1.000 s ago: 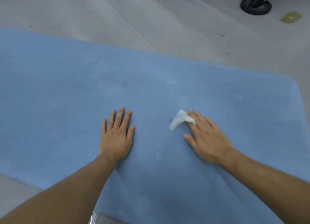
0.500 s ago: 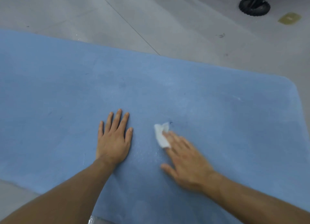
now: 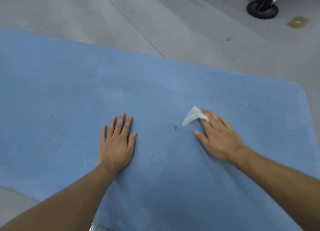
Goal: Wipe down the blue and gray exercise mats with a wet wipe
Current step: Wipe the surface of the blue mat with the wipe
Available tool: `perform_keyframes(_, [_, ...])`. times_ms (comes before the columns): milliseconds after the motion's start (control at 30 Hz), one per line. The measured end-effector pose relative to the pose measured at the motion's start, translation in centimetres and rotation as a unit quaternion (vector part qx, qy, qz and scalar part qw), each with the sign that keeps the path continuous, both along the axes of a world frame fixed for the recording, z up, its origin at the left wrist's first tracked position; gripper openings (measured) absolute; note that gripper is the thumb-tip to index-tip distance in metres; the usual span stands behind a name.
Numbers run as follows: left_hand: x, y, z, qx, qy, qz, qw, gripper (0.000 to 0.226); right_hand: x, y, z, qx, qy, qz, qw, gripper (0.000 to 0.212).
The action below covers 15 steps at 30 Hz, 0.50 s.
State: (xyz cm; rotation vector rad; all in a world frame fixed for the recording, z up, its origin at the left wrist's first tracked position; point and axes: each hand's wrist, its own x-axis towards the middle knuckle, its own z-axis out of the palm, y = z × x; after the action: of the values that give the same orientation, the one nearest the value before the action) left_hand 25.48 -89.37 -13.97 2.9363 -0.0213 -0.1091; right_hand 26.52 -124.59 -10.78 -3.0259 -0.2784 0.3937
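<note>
Both flat on the blue mat (image 3: 69, 92), left hand (image 3: 116, 144) braces while right hand (image 3: 220, 137) seemingly pins only the wet wipe's (image 3: 192, 117) edge, risking slippage.

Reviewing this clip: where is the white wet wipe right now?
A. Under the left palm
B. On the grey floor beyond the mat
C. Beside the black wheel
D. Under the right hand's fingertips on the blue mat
D: the white wet wipe sticks out from under the right hand, whose straight fingers press it onto the blue foam mat.

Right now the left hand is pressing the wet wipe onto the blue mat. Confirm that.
Wrong hand. The head view shows the right hand pressing the wet wipe onto the blue mat. The left hand lies flat on the mat and holds nothing.
</note>
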Motion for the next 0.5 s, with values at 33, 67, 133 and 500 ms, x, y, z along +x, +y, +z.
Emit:
perform_keyframes(33, [0.0,0.0,0.0,0.001,0.000,-0.001,1.000,0.068,0.7,-1.2,0.1,0.000,0.003,-0.034,0.999,0.073])
perform_keyframes(67, [0.0,0.0,0.1,0.001,0.001,-0.001,1.000,0.068,1.1,-2.1,0.2,0.001,0.004,-0.063,0.998,0.074])
perform_keyframes(133, [0.0,0.0,0.1,0.002,0.002,-0.001,1.000,0.069,1.6,-3.3,0.1,0.004,0.014,-0.103,0.995,0.075])
perform_keyframes(500, [0.0,-0.3,0.5,0.006,0.008,0.002,1.000,0.070,-7.1,7.5,-0.2,0.075,-0.003,0.194,0.978,0.082])
